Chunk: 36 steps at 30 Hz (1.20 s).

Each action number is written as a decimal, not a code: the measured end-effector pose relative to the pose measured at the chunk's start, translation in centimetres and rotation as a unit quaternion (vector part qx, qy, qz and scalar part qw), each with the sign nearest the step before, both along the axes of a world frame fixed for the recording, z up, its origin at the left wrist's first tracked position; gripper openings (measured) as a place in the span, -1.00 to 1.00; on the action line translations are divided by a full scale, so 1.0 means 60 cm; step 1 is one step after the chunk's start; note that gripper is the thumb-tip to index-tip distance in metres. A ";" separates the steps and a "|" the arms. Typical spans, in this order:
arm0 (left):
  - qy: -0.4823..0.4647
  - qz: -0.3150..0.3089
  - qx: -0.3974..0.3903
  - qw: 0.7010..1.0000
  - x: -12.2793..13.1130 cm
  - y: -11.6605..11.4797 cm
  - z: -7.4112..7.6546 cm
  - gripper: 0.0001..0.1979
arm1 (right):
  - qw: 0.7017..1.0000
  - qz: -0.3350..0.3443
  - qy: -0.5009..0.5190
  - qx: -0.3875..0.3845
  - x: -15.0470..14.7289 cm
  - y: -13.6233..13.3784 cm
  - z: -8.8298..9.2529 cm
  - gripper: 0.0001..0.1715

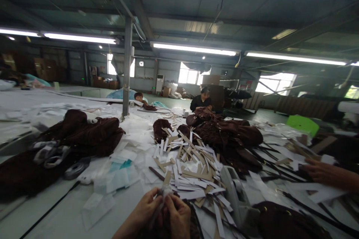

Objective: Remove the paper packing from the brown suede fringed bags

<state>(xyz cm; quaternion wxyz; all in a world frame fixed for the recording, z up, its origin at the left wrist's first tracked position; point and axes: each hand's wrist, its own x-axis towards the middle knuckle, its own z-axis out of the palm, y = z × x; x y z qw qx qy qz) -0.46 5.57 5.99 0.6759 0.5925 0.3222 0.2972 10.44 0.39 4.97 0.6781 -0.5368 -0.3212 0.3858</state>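
Note:
My left hand point(144, 209) and my right hand point(177, 214) meet low in the middle of the view, fingers pinched together on a small crumpled clear plastic piece point(163, 194). A dark brown fabric item point(179, 227) lies under my hands, mostly hidden. Just beyond them spreads a heap of white and tan card strips point(190, 168) on the white table point(64, 216).
Brown fabric piles lie at left point(84, 134) and centre right point(232, 136). Another person's hand point(325, 173) reaches in from the right. Two people sit at the far side point(200, 101). A steel post point(127, 67) rises from the table. A white tool point(232, 186) lies right of the strips.

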 end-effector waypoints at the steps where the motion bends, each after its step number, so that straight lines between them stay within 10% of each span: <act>1: -0.005 -0.008 -0.005 1.000 -0.002 0.005 -0.001 -0.43 | 1.000 0.001 0.005 -0.003 0.000 -0.001 0.001 -0.58; 17: -0.026 -0.049 0.056 0.997 -0.017 0.013 0.006 -0.54 | 0.987 0.148 -0.054 0.045 0.008 -0.013 -0.002 -0.62; 27: -0.138 -0.039 -0.148 0.979 -0.025 0.008 0.010 -0.57 | 0.976 0.086 -0.191 0.061 -0.004 -0.016 0.015 -0.71; 36: 0.002 -0.074 -0.056 0.996 -0.018 -0.008 0.028 -0.45 | 0.993 0.047 -0.102 0.028 -0.015 -0.019 0.021 -0.59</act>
